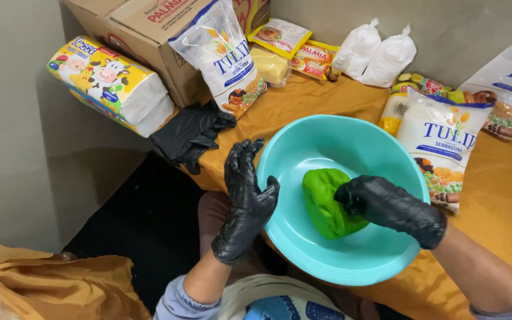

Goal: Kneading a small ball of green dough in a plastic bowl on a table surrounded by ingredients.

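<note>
A turquoise plastic basin (357,139) sits on an orange-clothed table, holding a lump of bright green dough (322,201). My right hand (389,206), in a black glove, presses into the right side of the dough with its fingers curled on it. My left hand (245,198), also in a black glove, rests flat against the outer left rim of the basin with the fingers spread apart.
Flour bags (223,56) (442,145) stand behind and right of the basin. Spare black gloves (191,135) lie at the table's left edge beside a tissue pack (111,83) and a cardboard box (143,29). Margarine packets (312,59) and white bags (374,50) line the back.
</note>
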